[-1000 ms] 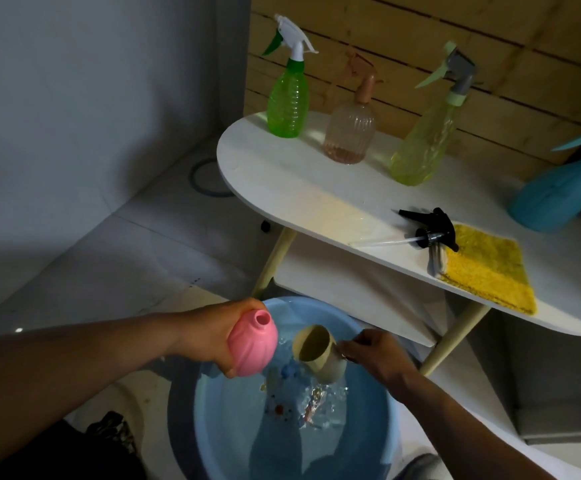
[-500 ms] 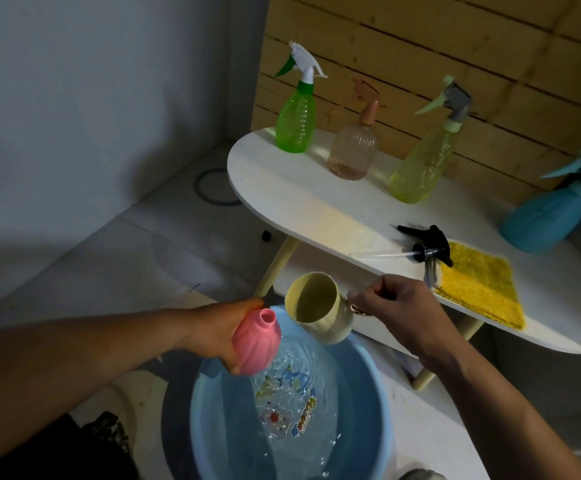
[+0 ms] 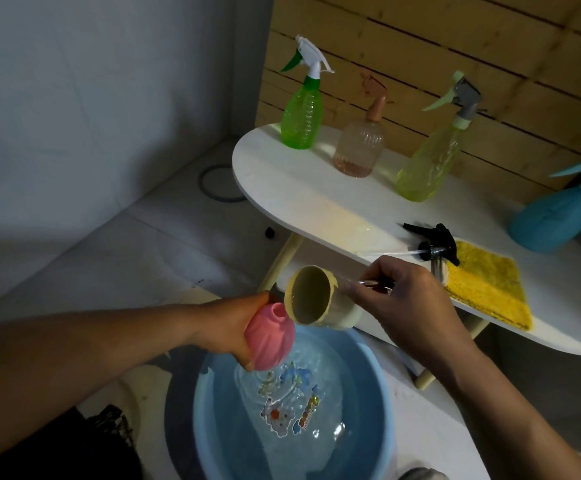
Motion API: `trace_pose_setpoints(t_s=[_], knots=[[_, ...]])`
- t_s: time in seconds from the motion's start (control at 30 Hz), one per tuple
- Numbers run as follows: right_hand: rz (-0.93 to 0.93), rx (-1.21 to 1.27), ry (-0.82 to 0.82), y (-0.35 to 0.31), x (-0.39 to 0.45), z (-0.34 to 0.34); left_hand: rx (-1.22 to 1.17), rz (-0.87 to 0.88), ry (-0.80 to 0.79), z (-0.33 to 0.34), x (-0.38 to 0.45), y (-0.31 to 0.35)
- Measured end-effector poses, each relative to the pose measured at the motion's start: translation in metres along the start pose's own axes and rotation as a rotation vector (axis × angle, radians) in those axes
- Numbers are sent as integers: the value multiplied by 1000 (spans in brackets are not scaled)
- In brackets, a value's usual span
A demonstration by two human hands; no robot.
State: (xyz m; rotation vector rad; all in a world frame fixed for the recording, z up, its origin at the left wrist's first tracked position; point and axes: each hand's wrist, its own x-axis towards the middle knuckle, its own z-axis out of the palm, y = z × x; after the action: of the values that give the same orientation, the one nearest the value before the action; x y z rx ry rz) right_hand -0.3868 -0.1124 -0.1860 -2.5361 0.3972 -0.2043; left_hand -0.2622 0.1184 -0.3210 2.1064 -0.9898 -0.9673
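Note:
My left hand [image 3: 228, 327] grips a round pink bottle [image 3: 271, 337] with its open neck pointing up, held over a blue basin [image 3: 382, 403] of water on the floor. My right hand [image 3: 400, 303] holds a beige cup [image 3: 320, 297] by its handle. The cup is tipped on its side, its mouth facing me and its rim right beside the pink bottle's neck. Cartoon stickers show through the water at the basin's bottom.
A white oval table [image 3: 303, 199] stands behind the basin. On it are a green spray bottle [image 3: 301, 116], a peach one [image 3: 360, 147], a yellow one [image 3: 427, 164], a blue one [image 3: 552, 220], a loose black spray head [image 3: 434, 242] and a yellow cloth [image 3: 486, 289].
My right hand lifted the cup out of the basin water and brought it up and left, tipping it against the pink bottle's neck. The left hand held the bottle nearly still.

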Motion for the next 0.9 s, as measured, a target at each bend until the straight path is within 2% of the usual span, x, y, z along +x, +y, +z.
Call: trace_pose_setpoints(t_s=[0.9], knots=[[-110,-185,78,-22,-10,-7,47,7,9,0,2,11]])
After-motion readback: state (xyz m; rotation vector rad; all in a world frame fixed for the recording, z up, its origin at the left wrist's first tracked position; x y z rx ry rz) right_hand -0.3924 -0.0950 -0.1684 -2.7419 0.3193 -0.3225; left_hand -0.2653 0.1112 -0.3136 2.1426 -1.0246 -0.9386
